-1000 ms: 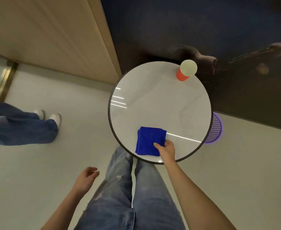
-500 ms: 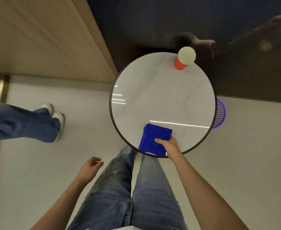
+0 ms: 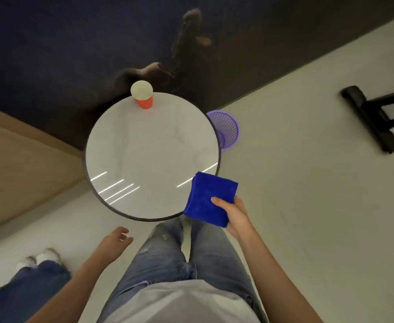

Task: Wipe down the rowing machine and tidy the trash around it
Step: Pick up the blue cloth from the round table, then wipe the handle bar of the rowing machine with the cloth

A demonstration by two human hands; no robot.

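Observation:
My right hand (image 3: pixel 234 214) grips a folded blue cloth (image 3: pixel 208 198), thumb on top, holding it lifted over the near right edge of the round white table (image 3: pixel 144 157). An orange paper cup (image 3: pixel 142 95) stands upright at the table's far edge. A purple mesh waste basket (image 3: pixel 228 129) sits on the floor just right of the table. My left hand (image 3: pixel 113 243) hangs below the table's near edge with loosely curled fingers and holds nothing. A black foot of a machine (image 3: pixel 375 118) lies on the floor at the far right.
A dark glossy wall runs behind the table, with a wooden panel (image 3: pixel 23 164) to the left. Another person's legs in jeans and white shoes (image 3: pixel 35 264) stand at the lower left. Pale floor spreads to the right between basket and black frame.
My right hand has picked the blue cloth up off the table and carried it right, past the rim. The view has swung right, bringing the black machine foot into sight.

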